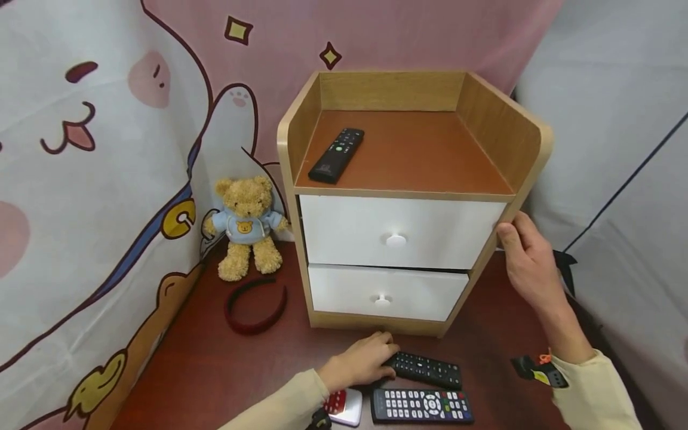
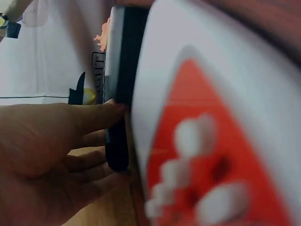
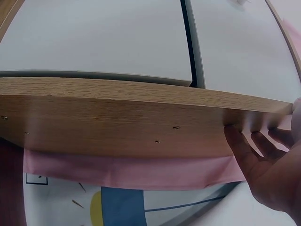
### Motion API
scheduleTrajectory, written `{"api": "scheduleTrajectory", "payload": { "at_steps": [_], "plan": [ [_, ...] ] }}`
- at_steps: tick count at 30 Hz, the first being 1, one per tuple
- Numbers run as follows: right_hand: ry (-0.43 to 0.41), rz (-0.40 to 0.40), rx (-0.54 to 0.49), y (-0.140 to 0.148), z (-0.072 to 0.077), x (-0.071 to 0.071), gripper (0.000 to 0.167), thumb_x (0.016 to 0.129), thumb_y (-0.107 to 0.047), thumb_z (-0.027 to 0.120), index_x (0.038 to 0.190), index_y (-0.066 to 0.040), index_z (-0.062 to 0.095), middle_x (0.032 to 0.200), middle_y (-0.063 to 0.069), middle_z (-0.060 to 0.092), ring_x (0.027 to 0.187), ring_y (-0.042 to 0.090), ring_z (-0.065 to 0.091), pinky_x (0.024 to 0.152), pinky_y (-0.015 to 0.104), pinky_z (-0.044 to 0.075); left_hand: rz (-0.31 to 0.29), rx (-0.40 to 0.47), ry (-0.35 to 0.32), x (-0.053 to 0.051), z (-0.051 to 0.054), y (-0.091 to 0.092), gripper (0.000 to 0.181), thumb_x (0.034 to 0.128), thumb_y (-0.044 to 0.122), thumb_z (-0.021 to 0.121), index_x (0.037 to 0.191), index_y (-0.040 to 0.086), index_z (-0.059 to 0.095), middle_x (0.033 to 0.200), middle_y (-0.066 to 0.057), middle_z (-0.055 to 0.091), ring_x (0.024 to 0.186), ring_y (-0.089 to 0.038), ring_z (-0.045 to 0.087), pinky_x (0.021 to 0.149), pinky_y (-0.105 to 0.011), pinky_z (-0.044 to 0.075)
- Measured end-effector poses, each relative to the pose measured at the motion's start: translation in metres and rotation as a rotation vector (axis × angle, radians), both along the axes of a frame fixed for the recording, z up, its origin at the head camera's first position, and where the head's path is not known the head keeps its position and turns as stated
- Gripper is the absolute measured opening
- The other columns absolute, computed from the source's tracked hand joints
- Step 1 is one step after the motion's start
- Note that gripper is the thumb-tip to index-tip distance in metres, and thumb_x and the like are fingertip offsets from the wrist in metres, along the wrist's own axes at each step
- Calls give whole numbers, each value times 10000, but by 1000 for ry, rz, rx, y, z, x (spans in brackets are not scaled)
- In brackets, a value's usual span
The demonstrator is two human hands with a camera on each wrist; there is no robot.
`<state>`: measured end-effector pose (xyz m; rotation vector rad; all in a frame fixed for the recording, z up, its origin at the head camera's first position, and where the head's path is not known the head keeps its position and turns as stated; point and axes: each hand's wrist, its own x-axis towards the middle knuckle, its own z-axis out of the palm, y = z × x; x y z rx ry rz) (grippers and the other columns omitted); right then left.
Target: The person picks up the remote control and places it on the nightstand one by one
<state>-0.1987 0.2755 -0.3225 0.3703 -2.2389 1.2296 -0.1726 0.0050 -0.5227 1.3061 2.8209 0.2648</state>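
Cabinet flank [image 3: 108,125] gripped by right hand [image 3: 275,174] shows only at right wrist; left hand [image 1: 362,362] pinches a remote [image 1: 427,369].

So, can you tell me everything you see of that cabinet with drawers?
The cabinet stands upright on the reddish tabletop. It looks like pale wood, with a brown top walled on three sides, where a black remote control lies toward the left. Below, two white drawers with round knobs look nearly closed, a dark gap between them. The person's right hand touches its right side.
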Motion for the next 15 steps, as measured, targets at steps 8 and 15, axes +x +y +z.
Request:
{"api": "scheduleTrajectory", "payload": {
  "at_steps": [8, 15],
  "plan": [
    [-20, 2, 25, 0, 1, 1, 349, 1070, -196, 422, 1378, -53, 502, 1126, -152, 524, 1004, -25, 550, 822, 49, 434, -18, -37, 55, 2, 11, -6, 372, 782, 405, 822, 1062, 184, 719, 989, 33, 587, 878, -57, 528, 731, -177, 492],
    [-15, 19, 33, 1, 2, 2, 341, 1071, -183, 418, 1375, -55, 503, 1121, -144, 525, 998, -28, 554, 824, 42, 433, -15, -80, 57, 0, 8, -3, 364, 790, 389, 822, 1057, 163, 719, 986, 33, 646, 856, -61, 587, 757, -198, 508]
  ]
}}
